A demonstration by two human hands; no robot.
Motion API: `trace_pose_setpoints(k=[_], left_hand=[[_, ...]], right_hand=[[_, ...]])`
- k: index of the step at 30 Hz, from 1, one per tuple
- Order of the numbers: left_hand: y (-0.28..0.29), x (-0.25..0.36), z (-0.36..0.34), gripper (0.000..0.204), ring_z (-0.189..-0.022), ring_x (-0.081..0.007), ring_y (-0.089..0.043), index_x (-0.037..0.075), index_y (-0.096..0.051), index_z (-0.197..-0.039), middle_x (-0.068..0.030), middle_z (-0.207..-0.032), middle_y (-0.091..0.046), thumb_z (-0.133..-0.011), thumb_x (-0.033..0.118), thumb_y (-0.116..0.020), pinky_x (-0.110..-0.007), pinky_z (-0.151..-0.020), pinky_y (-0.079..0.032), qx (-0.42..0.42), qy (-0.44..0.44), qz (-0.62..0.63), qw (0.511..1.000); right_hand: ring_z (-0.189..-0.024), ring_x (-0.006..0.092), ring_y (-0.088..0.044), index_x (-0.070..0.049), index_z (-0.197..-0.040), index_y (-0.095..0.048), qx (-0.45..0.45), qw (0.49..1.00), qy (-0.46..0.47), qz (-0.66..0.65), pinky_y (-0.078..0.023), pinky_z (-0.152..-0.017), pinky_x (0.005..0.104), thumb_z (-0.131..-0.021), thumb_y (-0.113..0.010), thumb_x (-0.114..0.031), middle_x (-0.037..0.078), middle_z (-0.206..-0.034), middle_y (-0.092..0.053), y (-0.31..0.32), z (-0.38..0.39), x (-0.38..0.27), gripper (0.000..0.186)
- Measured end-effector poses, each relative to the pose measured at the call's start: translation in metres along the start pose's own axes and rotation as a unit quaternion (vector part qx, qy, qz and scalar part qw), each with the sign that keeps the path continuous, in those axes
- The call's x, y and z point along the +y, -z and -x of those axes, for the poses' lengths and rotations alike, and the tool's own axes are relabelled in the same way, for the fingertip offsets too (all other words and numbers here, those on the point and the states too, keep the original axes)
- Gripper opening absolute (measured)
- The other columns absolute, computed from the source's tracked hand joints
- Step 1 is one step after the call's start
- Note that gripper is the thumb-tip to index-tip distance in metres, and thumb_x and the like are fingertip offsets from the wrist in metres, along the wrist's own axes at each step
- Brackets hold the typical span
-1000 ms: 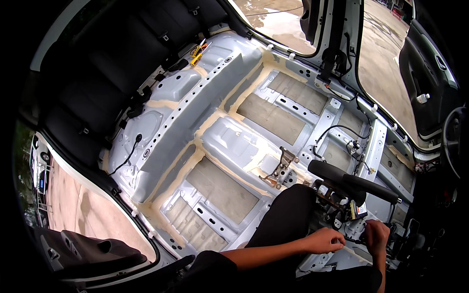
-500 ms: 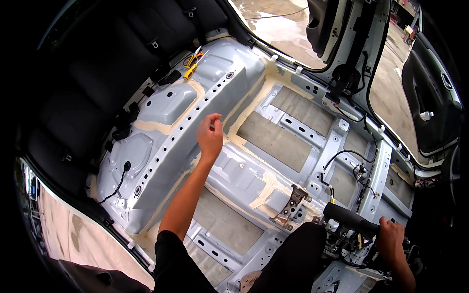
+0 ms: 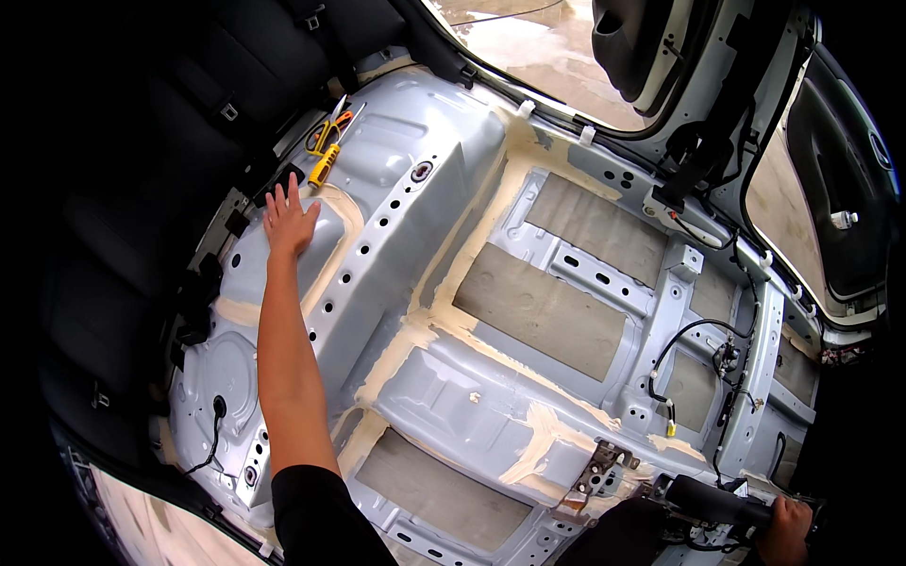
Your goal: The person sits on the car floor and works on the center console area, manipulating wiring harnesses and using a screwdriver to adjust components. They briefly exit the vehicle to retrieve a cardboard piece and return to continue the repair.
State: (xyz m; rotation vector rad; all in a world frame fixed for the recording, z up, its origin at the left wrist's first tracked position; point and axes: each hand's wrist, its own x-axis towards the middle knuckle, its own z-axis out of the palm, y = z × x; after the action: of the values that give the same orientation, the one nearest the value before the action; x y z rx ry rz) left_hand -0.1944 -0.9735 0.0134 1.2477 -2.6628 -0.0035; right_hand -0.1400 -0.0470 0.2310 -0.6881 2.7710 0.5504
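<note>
My left hand (image 3: 290,222) is stretched out over the raised hump of the bare grey-blue metal rear floor (image 3: 434,113), fingers spread and nothing in them. I cannot tell whether it touches the metal. Just beyond its fingertips lie a yellow-handled screwdriver (image 3: 326,165) and scissors with orange-and-yellow handles (image 3: 319,137). At the lower right my right hand (image 3: 791,528) is closed around the near end of a thick black bar (image 3: 717,500), which sits among brackets and wiring; part of that hand is in shadow.
Dark rear seats (image 3: 123,208) line the left side. Beige sealer (image 3: 396,354) runs along the floor seams, around grey pads (image 3: 538,307). A metal bracket (image 3: 599,476) stands on the centre tunnel. A black cable (image 3: 675,335) loops above the floor. Open doors (image 3: 849,170) are at the right.
My left hand has moved left and away, from above the step edge to over the hump near the tools, and its curled fingers have spread. My right hand stays at the black bar.
</note>
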Motion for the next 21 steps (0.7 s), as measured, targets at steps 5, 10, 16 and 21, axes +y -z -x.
trace_pose_setpoints(k=[5,10,16,21], left_hand=[[-0.012,0.016,-0.046,0.101,-0.151,-0.033,-0.022,0.031,-0.008,-0.161,-0.0117,-0.165,-0.02,-0.083,0.04,-0.071,-0.053,-0.119,-0.02,-0.026,0.005,0.017,0.999],[-0.02,-0.029,-0.086,0.073,-0.114,-0.0344,-0.063,0.027,-0.046,-0.149,-0.0176,-0.123,-0.067,-0.082,0.034,-0.073,-0.045,-0.098,-0.048,0.013,-0.055,0.037,0.998],[-0.033,-0.004,-0.079,0.051,-0.111,-0.0373,-0.058,0.021,-0.052,-0.144,-0.0196,-0.118,-0.066,-0.094,0.031,-0.061,-0.047,-0.098,-0.044,0.062,-0.051,-0.042,0.996],[-0.041,-0.01,-0.066,0.043,-0.091,-0.0322,-0.065,0.001,-0.063,-0.126,-0.0184,-0.105,-0.069,-0.103,0.035,-0.048,-0.037,-0.083,-0.05,0.128,-0.109,0.228,0.959]], right_hand=[[-0.067,0.0333,-0.061,-0.006,-0.079,-0.056,-0.026,0.999,-0.031,0.015,-0.04,-0.067,0.0451,-0.055,-0.08,-0.015,0.012,-0.072,-0.06,0.01,-0.006,-0.015,0.035],[-0.067,0.0305,-0.06,-0.008,-0.081,-0.056,-0.069,0.997,-0.006,0.034,-0.043,-0.067,0.042,-0.049,-0.081,-0.016,0.009,-0.072,-0.06,0.011,-0.018,-0.008,0.042],[-0.064,0.0298,-0.061,-0.007,-0.075,-0.053,-0.037,0.998,-0.02,0.041,-0.044,-0.062,0.0406,-0.056,-0.075,-0.01,0.009,-0.068,-0.059,0.025,-0.019,-0.027,0.03],[-0.058,0.0259,-0.061,-0.006,-0.076,-0.055,-0.022,0.999,0.008,0.027,-0.043,-0.056,0.0368,-0.055,-0.071,-0.005,0.008,-0.065,-0.057,0.032,-0.015,-0.022,0.026]])
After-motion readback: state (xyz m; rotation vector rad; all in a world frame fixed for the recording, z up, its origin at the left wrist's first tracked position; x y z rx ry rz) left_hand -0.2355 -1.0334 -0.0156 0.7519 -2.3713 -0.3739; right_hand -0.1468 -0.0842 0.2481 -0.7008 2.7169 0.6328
